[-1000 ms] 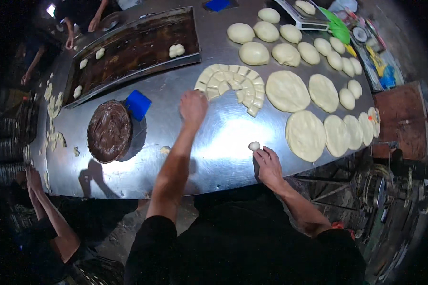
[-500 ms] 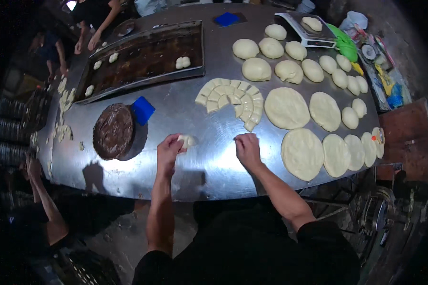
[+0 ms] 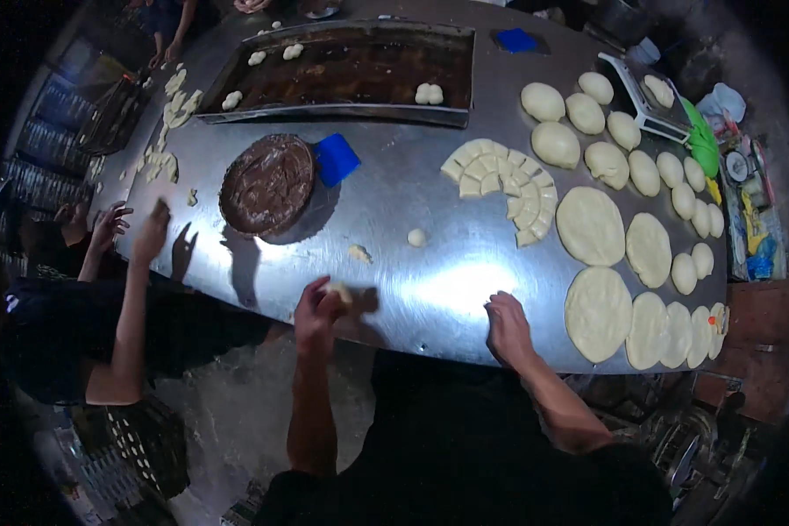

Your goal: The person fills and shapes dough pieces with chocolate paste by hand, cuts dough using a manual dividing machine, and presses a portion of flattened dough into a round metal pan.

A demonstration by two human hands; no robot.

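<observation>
My left hand (image 3: 316,320) is closed on a pale piece of dough (image 3: 340,296) above the near edge of the steel table (image 3: 412,324). My right hand (image 3: 508,329) has curled fingers at the table beside large flattened dough rounds (image 3: 598,311); what is under those fingers is hidden. A small dough ball (image 3: 416,238) and a dough scrap (image 3: 360,253) lie between a cut, fanned arc of dough (image 3: 500,175) and a bowl of brown paste (image 3: 266,184). A blue scraper (image 3: 337,159) is by that bowl.
A large oiled tray (image 3: 342,74) with dough pieces spans the back. Several dough balls (image 3: 554,143) and a scale (image 3: 644,96) sit at right. A co-worker's hands (image 3: 153,228) are at the left edge; other people stand farther back.
The view has turned leftward. My hands have drawn back toward the near edge. The left one now grips dough; a small ball my right hand touched earlier lies apart. The co-worker's hands are raised.
</observation>
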